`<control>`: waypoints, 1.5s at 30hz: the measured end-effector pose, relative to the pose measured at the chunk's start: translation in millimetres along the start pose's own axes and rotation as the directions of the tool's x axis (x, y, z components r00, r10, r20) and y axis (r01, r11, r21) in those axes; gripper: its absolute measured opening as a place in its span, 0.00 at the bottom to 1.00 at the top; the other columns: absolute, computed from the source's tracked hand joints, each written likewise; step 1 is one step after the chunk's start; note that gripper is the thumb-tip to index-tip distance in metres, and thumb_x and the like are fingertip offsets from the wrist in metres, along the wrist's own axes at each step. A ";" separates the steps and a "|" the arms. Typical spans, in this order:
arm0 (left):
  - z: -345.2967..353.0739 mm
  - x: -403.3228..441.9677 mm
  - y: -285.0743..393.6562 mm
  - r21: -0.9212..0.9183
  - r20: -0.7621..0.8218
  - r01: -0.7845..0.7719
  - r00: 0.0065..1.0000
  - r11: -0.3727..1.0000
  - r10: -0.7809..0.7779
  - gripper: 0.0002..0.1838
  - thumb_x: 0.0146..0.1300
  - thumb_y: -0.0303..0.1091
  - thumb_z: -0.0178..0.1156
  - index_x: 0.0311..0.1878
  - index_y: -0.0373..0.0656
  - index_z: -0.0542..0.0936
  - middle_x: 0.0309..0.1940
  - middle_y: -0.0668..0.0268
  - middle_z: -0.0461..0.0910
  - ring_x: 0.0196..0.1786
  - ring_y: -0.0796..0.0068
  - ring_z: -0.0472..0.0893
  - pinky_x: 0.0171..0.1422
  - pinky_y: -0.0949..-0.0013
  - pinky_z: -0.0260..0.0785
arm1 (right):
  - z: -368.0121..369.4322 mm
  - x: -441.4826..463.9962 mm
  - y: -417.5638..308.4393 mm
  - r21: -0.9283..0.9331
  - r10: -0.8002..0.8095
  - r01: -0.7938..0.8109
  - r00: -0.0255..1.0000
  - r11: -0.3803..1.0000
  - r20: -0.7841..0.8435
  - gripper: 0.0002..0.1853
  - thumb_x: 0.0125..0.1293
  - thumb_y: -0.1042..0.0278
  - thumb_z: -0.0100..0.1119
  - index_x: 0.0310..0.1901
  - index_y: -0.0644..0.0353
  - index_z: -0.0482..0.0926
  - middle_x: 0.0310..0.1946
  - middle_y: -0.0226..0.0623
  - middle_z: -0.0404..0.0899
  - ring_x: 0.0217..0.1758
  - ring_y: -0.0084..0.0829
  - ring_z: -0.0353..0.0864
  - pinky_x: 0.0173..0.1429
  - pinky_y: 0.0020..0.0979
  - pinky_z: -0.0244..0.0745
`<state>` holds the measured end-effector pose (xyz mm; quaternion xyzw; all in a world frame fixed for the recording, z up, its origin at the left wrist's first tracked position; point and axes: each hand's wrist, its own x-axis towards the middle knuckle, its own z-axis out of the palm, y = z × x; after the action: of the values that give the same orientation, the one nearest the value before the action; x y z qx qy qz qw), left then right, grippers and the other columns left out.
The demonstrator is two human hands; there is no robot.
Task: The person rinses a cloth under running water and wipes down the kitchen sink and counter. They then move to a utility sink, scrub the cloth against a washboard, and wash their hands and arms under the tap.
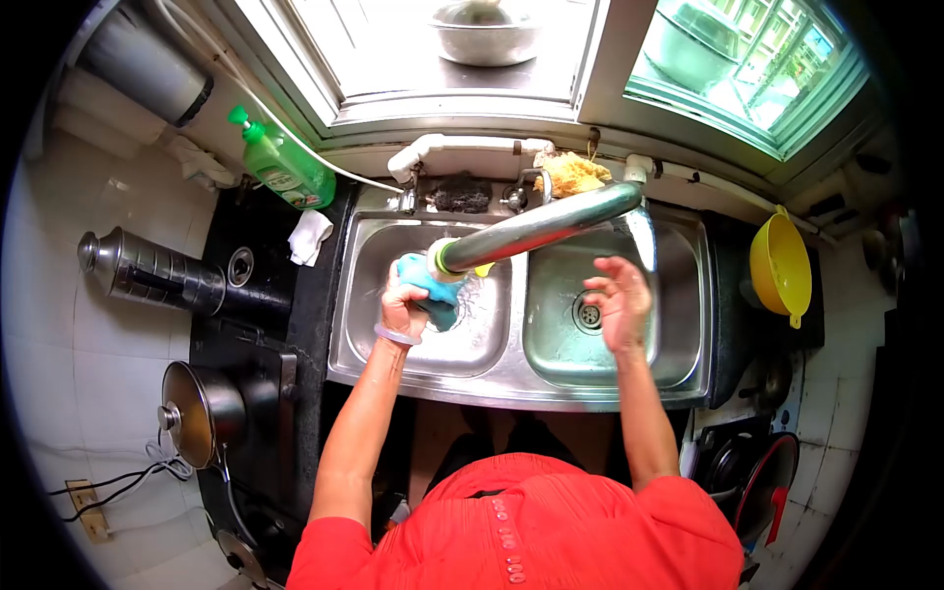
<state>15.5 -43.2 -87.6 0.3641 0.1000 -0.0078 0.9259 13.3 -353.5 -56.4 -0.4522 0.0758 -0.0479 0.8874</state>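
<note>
My left hand (402, 307) is closed on a blue cloth (440, 307) over the left basin (374, 344) of a steel double sink. Just above the cloth is the spout end of the thick metal faucet (551, 228), which hides part of it. A bit of something yellow shows beside the spout. Over the right basin (551, 356), my right hand (623, 303) is raised with its fingers apart and slightly curled, holding nothing. The drain lies to its left.
Behind the sink are a dark scrubber (462, 194) and a yellow sponge (573, 174). A green soap bottle (285, 167) and white cloth (310, 237) stand left. At right is a yellow colander (780, 265); a lidded pot (202, 413) sits on the left stove.
</note>
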 end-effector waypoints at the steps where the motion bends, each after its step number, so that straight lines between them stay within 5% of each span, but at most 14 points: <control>1: -2.1 1.4 1.1 -0.007 -0.024 0.000 1.000 1.000 0.000 0.25 0.39 0.18 0.49 0.47 0.43 0.70 0.40 0.64 0.72 0.47 0.65 0.73 0.60 0.63 0.66 | 0.8 -1.6 -18.6 0.084 -0.033 0.031 0.999 0.996 0.022 0.17 0.70 0.56 0.51 0.44 0.65 0.73 0.37 0.46 0.78 0.30 0.31 0.81 0.25 0.25 0.74; 7: -12.7 8.9 11.6 -0.152 -0.101 0.046 0.993 0.987 -0.062 0.25 0.40 0.22 0.49 0.48 0.42 0.69 0.39 0.57 0.72 0.45 0.60 0.74 0.61 0.57 0.65 | -9.2 2.0 1.3 0.136 -0.007 0.025 0.991 0.990 -0.136 0.20 0.72 0.52 0.44 0.36 0.63 0.73 0.24 0.42 0.76 0.16 0.28 0.70 0.20 0.24 0.62; 13: 7.8 -5.5 28.1 -0.099 -0.033 0.033 0.999 0.995 -0.036 0.36 0.42 0.26 0.51 0.62 0.38 0.65 0.54 0.55 0.73 0.62 0.55 0.68 0.73 0.53 0.53 | 36.6 -11.7 67.7 -0.113 -0.001 -0.001 1.000 0.994 -0.016 0.21 0.71 0.49 0.42 0.38 0.59 0.76 0.30 0.36 0.78 0.33 0.27 0.78 0.35 0.27 0.70; 15: 11.6 -3.0 32.5 -0.105 0.145 0.112 0.985 0.988 -0.096 0.40 0.41 0.28 0.53 0.64 0.40 0.61 0.47 0.54 0.73 0.47 0.58 0.74 0.61 0.56 0.64 | 68.0 -6.2 106.8 -0.445 0.155 -0.076 0.978 0.892 0.143 0.27 0.70 0.44 0.42 0.41 0.62 0.80 0.36 0.36 0.81 0.40 0.25 0.79 0.43 0.28 0.72; 19: 26.2 1.7 36.9 -0.114 0.269 0.206 0.948 0.972 -0.169 0.43 0.40 0.29 0.56 0.67 0.42 0.57 0.33 0.53 0.73 0.33 0.62 0.75 0.44 0.56 0.72 | 101.8 7.6 153.5 -0.248 0.684 -0.643 0.627 0.724 0.374 0.41 0.65 0.28 0.31 0.48 0.63 0.78 0.41 0.39 0.81 0.44 0.32 0.79 0.49 0.37 0.72; 21: 27.6 2.7 40.3 0.009 0.271 0.146 0.952 0.989 -0.143 0.41 0.43 0.27 0.56 0.66 0.41 0.59 0.32 0.54 0.73 0.32 0.65 0.75 0.40 0.60 0.73 | 103.2 5.3 157.7 -0.239 0.800 -0.843 0.313 0.482 0.511 0.49 0.60 0.21 0.28 0.57 0.64 0.72 0.49 0.47 0.78 0.51 0.45 0.78 0.55 0.47 0.72; 25: 10.7 3.8 35.5 0.794 0.419 -0.455 0.890 0.403 0.181 0.28 0.45 0.30 0.64 0.54 0.42 0.71 0.33 0.65 0.74 0.33 0.76 0.75 0.40 0.72 0.71 | 88.9 -5.9 157.0 -0.071 0.738 -0.906 0.293 0.418 0.608 0.51 0.56 0.20 0.37 0.64 0.63 0.62 0.60 0.51 0.68 0.60 0.53 0.70 0.63 0.63 0.60; 27: 16.7 -11.8 25.0 0.813 0.343 -0.350 0.934 0.466 0.103 0.21 0.42 0.30 0.67 0.42 0.42 0.74 0.36 0.61 0.74 0.39 0.71 0.75 0.45 0.68 0.70 | 99.3 -19.6 153.7 0.091 0.699 -0.895 0.402 0.437 0.592 0.51 0.53 0.23 0.48 0.65 0.63 0.60 0.62 0.50 0.65 0.65 0.53 0.65 0.65 0.64 0.57; 29: 27.4 -22.7 21.2 0.755 0.654 -0.638 0.714 -0.153 0.248 0.18 0.42 0.29 0.69 0.37 0.41 0.74 0.38 0.56 0.73 0.41 0.60 0.75 0.46 0.62 0.70 | 99.4 -19.0 181.5 0.305 0.677 -0.839 0.544 0.451 0.496 0.40 0.57 0.37 0.59 0.61 0.60 0.64 0.58 0.46 0.68 0.61 0.43 0.69 0.66 0.51 0.64; 34: -14.9 -30.6 -33.6 0.889 0.173 -0.396 0.757 0.232 0.630 0.14 0.54 0.25 0.66 0.31 0.42 0.66 0.39 0.61 0.75 0.43 0.69 0.77 0.46 0.67 0.71 | 110.4 2.9 212.7 0.315 0.592 -0.575 0.804 0.755 0.048 0.10 0.59 0.76 0.57 0.43 0.63 0.73 0.44 0.41 0.76 0.44 0.34 0.78 0.51 0.36 0.78; 35: -29.7 -26.7 -49.5 0.592 -0.228 -0.276 0.844 0.757 0.486 0.08 0.60 0.26 0.61 0.33 0.42 0.69 0.40 0.62 0.77 0.43 0.72 0.78 0.48 0.68 0.73 | 117.5 3.1 205.3 0.201 0.534 -0.532 0.844 0.822 0.050 0.10 0.57 0.80 0.56 0.41 0.63 0.73 0.43 0.41 0.77 0.44 0.35 0.78 0.50 0.36 0.78; 37: -22.9 -15.9 -43.1 -0.063 -0.594 -0.040 0.804 0.997 -0.005 0.04 0.65 0.28 0.56 0.38 0.40 0.72 0.42 0.62 0.77 0.43 0.73 0.79 0.50 0.69 0.74 | 142.3 -12.0 176.0 -0.230 0.168 -0.136 0.977 0.964 0.128 0.10 0.51 0.87 0.53 0.34 0.63 0.72 0.37 0.38 0.77 0.43 0.34 0.78 0.47 0.33 0.76; 40: -44.4 3.6 -44.2 -0.247 -0.314 0.148 0.923 0.958 -0.223 0.05 0.64 0.29 0.56 0.33 0.41 0.72 0.34 0.66 0.76 0.37 0.76 0.79 0.46 0.70 0.76 | 157.3 -20.0 154.4 -0.358 -0.348 0.623 0.728 0.695 0.591 0.09 0.45 0.88 0.57 0.27 0.63 0.74 0.26 0.39 0.74 0.37 0.36 0.75 0.43 0.35 0.71; 45: -23.5 11.5 6.7 -0.104 0.268 0.683 0.719 0.723 -0.641 0.11 0.68 0.33 0.50 0.45 0.38 0.78 0.28 0.70 0.75 0.31 0.82 0.76 0.35 0.78 0.73 | 181.9 -18.6 113.3 0.218 -0.478 0.898 -0.011 0.381 0.879 0.09 0.28 0.65 0.54 0.15 0.56 0.68 0.19 0.31 0.66 0.23 0.29 0.70 0.30 0.32 0.67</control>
<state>23.2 -21.7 -102.0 0.2081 0.1242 -0.3690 0.8973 29.3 -139.5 -41.1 -0.5552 -0.6075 -0.2492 0.5105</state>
